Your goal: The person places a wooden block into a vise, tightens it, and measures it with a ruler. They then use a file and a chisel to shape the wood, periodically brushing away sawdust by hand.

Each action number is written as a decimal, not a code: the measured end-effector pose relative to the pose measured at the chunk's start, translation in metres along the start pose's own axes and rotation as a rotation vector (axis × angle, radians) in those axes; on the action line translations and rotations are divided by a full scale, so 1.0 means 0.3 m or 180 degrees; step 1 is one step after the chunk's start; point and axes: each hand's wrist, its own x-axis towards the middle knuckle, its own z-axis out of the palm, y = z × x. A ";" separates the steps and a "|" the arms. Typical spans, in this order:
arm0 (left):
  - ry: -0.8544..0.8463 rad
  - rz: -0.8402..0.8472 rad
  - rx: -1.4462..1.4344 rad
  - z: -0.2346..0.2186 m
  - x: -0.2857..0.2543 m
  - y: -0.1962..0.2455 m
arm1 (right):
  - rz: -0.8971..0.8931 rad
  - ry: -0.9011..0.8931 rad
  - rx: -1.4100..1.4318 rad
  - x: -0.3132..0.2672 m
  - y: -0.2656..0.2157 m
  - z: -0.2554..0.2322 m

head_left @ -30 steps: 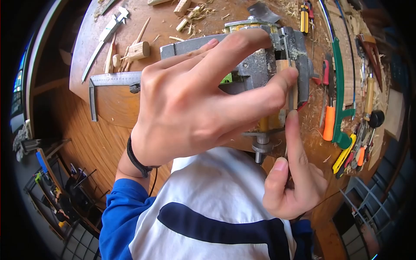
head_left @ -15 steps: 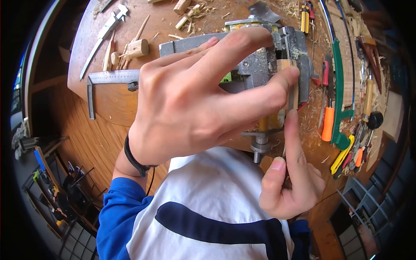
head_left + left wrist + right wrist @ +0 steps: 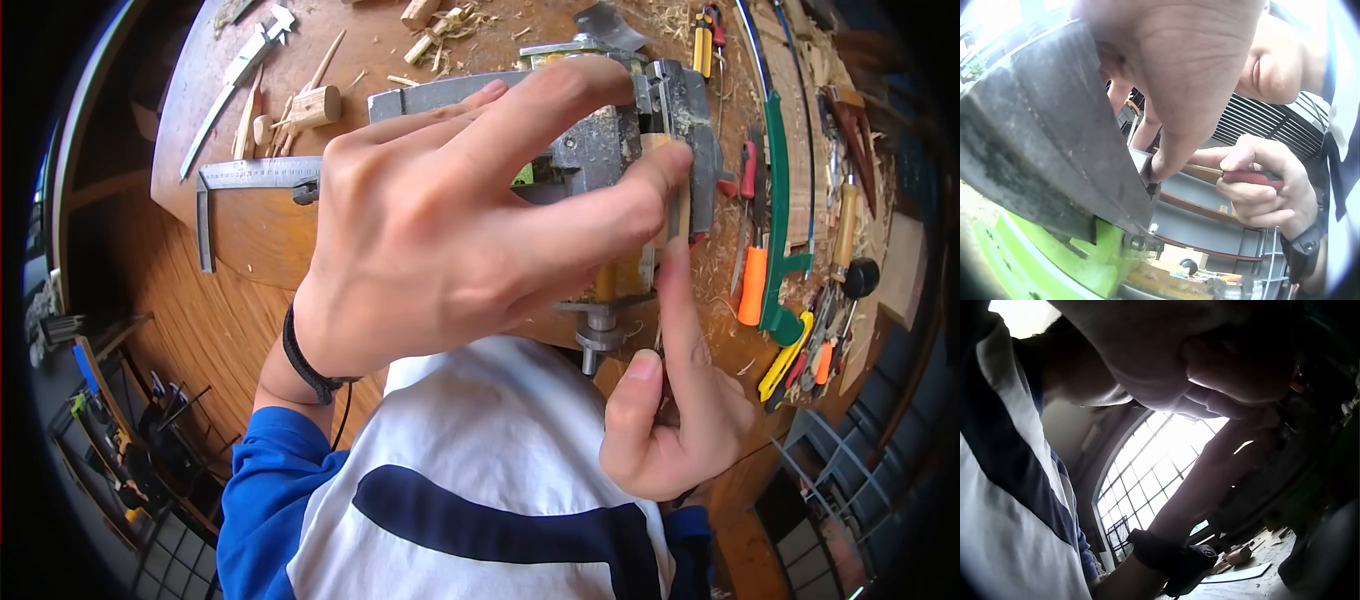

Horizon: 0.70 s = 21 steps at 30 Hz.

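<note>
A grey bench vise point(image 3: 590, 140) grips a small pale wood piece point(image 3: 654, 143) at its right side. My left hand point(image 3: 430, 230) spreads over the vise, one fingertip pressing down at the wood piece and the slim metal blade point(image 3: 673, 212) lying along it. Close to my body, my right hand point(image 3: 690, 420) grips the red handle point(image 3: 1252, 180) of this slim tool, its index finger stretched forward along it. The left wrist view shows that handle inside the curled fingers; the head view hides it. In the right wrist view the hand is mostly dark.
Left on the bench are a caliper point(image 3: 240, 68), a marking gauge-like wooden piece point(image 3: 312, 107) and a metal square point(image 3: 255, 174). At right lie a green saw frame point(image 3: 777, 220), an orange-handled tool point(image 3: 753, 287) and a yellow cutter point(image 3: 786, 357). Shavings are scattered around.
My right hand's index fingertip has slid slightly forward along the wood piece. The left hand keeps its place over the vise, while the head view has shifted a little.
</note>
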 end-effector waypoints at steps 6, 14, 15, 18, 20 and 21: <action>0.0018 0.0053 0.0054 0.001 -0.003 0.001 | -0.0036 0.0113 0.0047 -0.009 0.001 0.008; -0.0013 0.0000 -0.0018 0.003 -0.001 0.003 | 0.0409 -0.0160 0.0136 -0.005 -0.031 -0.013; 0.0007 0.0004 -0.0004 0.005 -0.003 0.004 | 0.0306 -0.0072 0.0117 -0.005 -0.027 -0.010; 0.0029 0.0110 0.0054 0.002 -0.006 -0.005 | 0.0080 0.0132 0.0078 -0.009 -0.009 0.009; 0.0027 0.0138 0.0071 0.001 -0.007 -0.006 | 0.0064 0.0176 0.0059 -0.018 -0.008 0.012; 0.0022 0.0120 0.0066 0.001 -0.007 -0.004 | 0.0101 0.0119 0.0090 -0.019 -0.008 0.010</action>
